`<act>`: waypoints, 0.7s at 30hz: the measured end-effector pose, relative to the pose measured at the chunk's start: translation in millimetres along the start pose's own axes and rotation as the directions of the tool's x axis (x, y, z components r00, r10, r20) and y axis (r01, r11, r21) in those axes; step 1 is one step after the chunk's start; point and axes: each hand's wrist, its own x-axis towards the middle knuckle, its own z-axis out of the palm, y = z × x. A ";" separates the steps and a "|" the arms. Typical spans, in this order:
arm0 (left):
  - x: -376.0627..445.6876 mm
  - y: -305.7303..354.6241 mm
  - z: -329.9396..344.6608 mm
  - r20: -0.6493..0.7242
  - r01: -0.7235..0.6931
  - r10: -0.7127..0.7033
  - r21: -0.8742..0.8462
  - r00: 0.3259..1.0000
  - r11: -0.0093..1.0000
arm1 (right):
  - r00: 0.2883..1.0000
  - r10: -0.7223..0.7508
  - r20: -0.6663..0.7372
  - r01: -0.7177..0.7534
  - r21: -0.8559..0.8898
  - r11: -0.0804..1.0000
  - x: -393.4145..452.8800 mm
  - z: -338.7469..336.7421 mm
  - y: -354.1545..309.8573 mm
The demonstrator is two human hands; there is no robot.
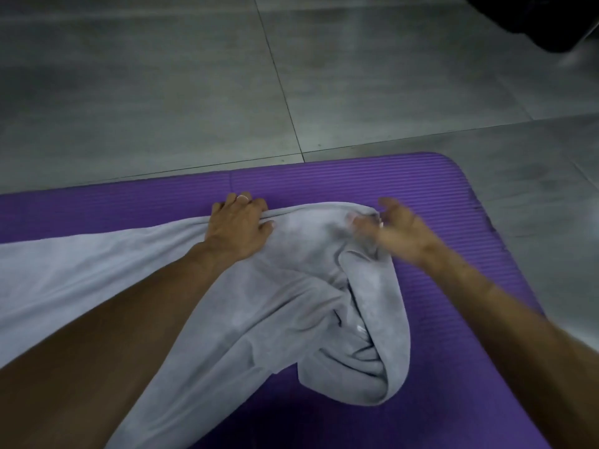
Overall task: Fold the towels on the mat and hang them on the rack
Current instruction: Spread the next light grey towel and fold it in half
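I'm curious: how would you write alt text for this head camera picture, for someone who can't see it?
Two bare hands work a rumpled grey towel on a purple mat: the left hand grips its far edge, the blurred right hand reaches open at its bunched end. Grey floor tiles lie beyond.

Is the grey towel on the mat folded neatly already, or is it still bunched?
Still bunched: the towel lies crumpled in loose rolls on the mat, with no flat fold.
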 end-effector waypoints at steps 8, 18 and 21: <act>14.2 11.0 -0.3 -0.031 0.064 -0.061 0.107 0.998 0.992 | 0.987 -0.105 -0.122 0.053 -0.369 0.928 22.3 -26.1 19.2; -35.2 34.7 -2.9 -0.059 -0.119 0.112 -0.123 0.992 0.985 | 0.932 -0.174 -0.319 -0.007 -0.493 0.870 -3.6 -20.1 34.6; -90.4 40.7 4.0 -0.093 -0.338 0.325 -0.228 0.941 0.913 | 0.856 -0.432 -0.284 0.285 -0.438 0.853 -69.9 16.8 27.3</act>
